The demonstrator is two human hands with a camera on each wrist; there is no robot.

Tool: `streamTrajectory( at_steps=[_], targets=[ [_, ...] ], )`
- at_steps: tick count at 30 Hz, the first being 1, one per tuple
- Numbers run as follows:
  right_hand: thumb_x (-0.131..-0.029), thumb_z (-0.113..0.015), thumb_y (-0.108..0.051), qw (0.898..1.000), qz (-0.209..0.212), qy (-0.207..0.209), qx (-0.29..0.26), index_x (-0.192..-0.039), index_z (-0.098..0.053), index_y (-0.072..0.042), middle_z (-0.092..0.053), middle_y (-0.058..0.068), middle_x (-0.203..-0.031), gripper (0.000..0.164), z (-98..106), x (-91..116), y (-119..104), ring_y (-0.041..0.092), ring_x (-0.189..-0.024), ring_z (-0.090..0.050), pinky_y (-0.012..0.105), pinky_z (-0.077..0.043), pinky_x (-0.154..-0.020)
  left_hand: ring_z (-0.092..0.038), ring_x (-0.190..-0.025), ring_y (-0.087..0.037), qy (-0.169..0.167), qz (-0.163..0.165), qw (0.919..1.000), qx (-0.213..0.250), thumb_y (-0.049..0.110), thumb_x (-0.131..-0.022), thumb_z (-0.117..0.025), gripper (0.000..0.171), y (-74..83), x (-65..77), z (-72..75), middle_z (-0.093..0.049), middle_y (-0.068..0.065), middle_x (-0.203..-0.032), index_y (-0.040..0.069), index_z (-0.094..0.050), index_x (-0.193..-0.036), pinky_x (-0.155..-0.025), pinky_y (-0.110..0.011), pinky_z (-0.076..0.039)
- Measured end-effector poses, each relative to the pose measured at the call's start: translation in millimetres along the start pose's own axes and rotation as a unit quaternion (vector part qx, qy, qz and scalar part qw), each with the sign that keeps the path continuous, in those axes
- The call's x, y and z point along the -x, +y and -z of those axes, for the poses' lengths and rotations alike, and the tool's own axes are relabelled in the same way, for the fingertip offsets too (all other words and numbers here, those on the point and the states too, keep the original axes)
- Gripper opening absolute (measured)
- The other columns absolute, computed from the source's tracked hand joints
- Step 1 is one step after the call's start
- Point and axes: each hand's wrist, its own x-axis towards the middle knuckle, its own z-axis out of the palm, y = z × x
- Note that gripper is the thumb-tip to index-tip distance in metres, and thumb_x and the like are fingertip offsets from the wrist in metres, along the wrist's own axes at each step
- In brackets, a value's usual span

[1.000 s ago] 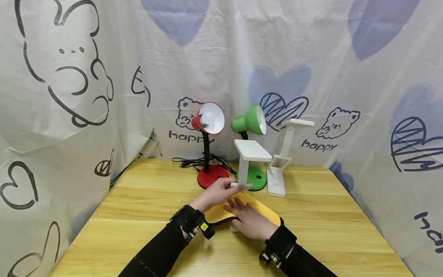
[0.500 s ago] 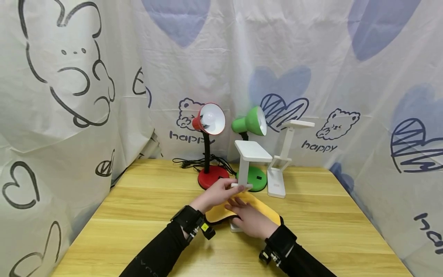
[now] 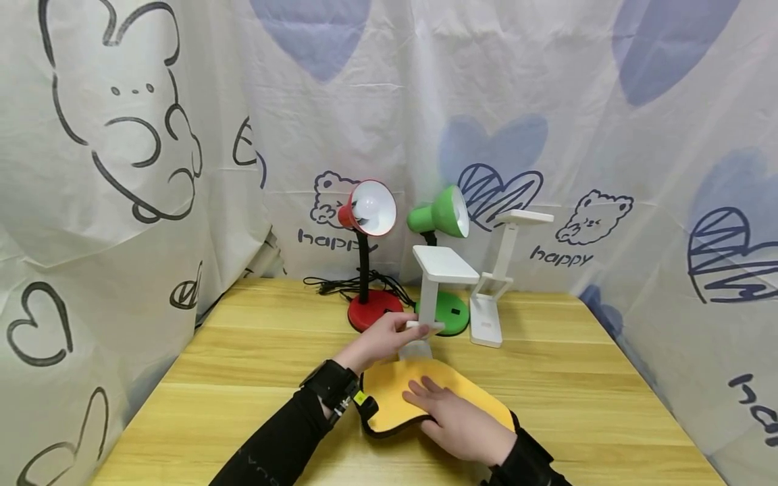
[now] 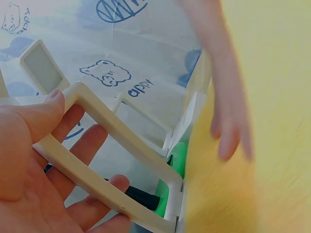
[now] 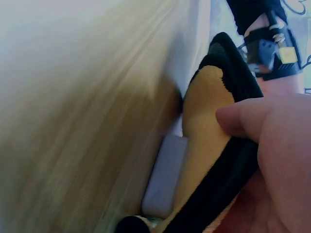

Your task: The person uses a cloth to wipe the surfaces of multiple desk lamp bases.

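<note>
My left hand (image 3: 384,341) grips the hinge bracket of a white folding desk lamp (image 3: 428,297). In the left wrist view, thumb and fingers curl around its white frame (image 4: 131,141). A yellow cleaning cloth with black edging (image 3: 395,395) lies over the front of the lamp's base (image 3: 416,349). My right hand (image 3: 458,418) spreads its fingers on the cloth's top. The right wrist view shows its thumb (image 5: 231,121) against the underside by the black edge, so the cloth is pinched. Part of the white base (image 5: 165,177) shows under the cloth there.
Behind stand a red desk lamp (image 3: 362,263) and a green desk lamp (image 3: 440,216). Another white folding lamp (image 3: 501,270) is to their right. Black cables (image 3: 340,283) lie near the wooden table's (image 3: 267,351) back edge. A patterned curtain (image 3: 292,135) hangs behind.
My right hand has slid the yellow cloth toward me and slightly right, baring the rear of the white lamp's base. The left hand keeps its hold on the lamp.
</note>
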Motion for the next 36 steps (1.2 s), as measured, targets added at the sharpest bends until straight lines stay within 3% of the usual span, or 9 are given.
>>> streamTrajectory(
  at_steps=[8, 13, 16, 23, 29, 32, 36],
  targets=[
    [-0.099, -0.052, -0.028, 1.0, 0.002, -0.017, 0.007, -0.147, -0.039, -0.031, -0.038, 0.001, -0.153, 0.049, 2.1, 22.4, -13.1, 0.027, -0.142, -0.034, 0.049, -0.039, -0.105, -0.059, -0.1, -0.021, 0.001, 0.004, 0.9999, -0.015, 0.057, -0.09, -0.058, 0.028, 0.8, 0.7, 0.2, -0.067, 0.001, -0.105, 0.034, -0.07, -0.1, -0.083, -0.036, -0.046],
    [-0.1, -0.052, -0.029, 1.0, -0.001, -0.008, 0.008, -0.146, -0.04, -0.031, -0.038, 0.001, -0.153, 0.048, 1.7, 22.0, -14.3, 0.027, -0.142, -0.034, 0.048, -0.04, -0.104, -0.059, -0.103, -0.03, 0.0, 0.002, 0.9999, -0.012, 0.057, -0.089, -0.059, 0.029, 0.4, 0.2, 0.4, -0.066, -0.008, -0.107, 0.032, -0.07, -0.098, -0.082, -0.036, -0.046],
    [-0.1, -0.053, -0.029, 1.0, -0.005, -0.004, 0.005, -0.145, -0.042, -0.032, -0.039, 0.0, -0.153, 0.047, 2.3, 15.4, -13.2, 0.025, -0.142, -0.035, 0.049, -0.039, -0.105, -0.058, -0.105, -0.032, 0.0, 0.0, 1.0, -0.005, 0.056, -0.09, -0.059, 0.029, -0.1, 0.3, 0.9, -0.066, -0.01, -0.11, 0.031, -0.07, -0.099, -0.083, -0.036, -0.046],
    [-0.101, -0.048, -0.03, 1.0, -0.011, 0.019, 0.019, -0.144, -0.045, -0.031, -0.041, -0.002, -0.151, 0.043, 2.5, -10.1, -2.8, 0.024, -0.142, -0.035, 0.05, -0.035, -0.108, -0.058, -0.102, -0.021, -0.003, 0.004, 1.0, 0.003, 0.053, -0.091, -0.06, 0.033, -1.9, 1.1, 1.4, -0.067, -0.003, -0.111, 0.028, -0.071, -0.108, -0.085, -0.037, -0.044],
    [-0.103, -0.042, -0.036, 0.999, -0.015, 0.027, 0.016, -0.145, -0.044, -0.03, -0.038, -0.002, -0.153, 0.042, 6.1, -35.5, 13.1, 0.025, -0.144, -0.031, 0.048, -0.033, -0.111, -0.058, -0.107, -0.03, -0.01, -0.002, 0.9999, 0.012, 0.05, -0.092, -0.06, 0.027, -1.7, 1.0, 0.1, -0.067, -0.002, -0.112, 0.031, -0.07, -0.108, -0.085, -0.036, -0.045],
    [-0.104, -0.04, -0.034, 0.999, -0.013, 0.036, 0.017, -0.145, -0.045, -0.027, -0.038, 0.0, -0.154, 0.042, 9.7, -46.6, 20.4, 0.025, -0.144, -0.03, 0.046, -0.034, -0.11, -0.056, -0.106, -0.036, -0.014, -0.005, 0.9997, 0.021, 0.049, -0.092, -0.06, 0.027, -0.7, 1.5, -0.2, -0.066, -0.01, -0.112, 0.029, -0.07, -0.108, -0.08, -0.035, -0.044],
    [-0.102, -0.042, -0.028, 0.997, 0.001, 0.074, 0.037, -0.143, -0.049, -0.022, -0.039, 0.001, -0.152, 0.042, 10.9, -61.1, 31.1, 0.021, -0.14, -0.038, 0.042, -0.039, -0.107, -0.058, -0.111, -0.037, -0.027, -0.002, 0.9984, 0.05, 0.048, -0.092, -0.06, 0.038, -1.5, 0.3, -0.3, -0.066, -0.011, -0.118, 0.019, -0.069, -0.115, -0.086, -0.043, -0.046]
  ],
)
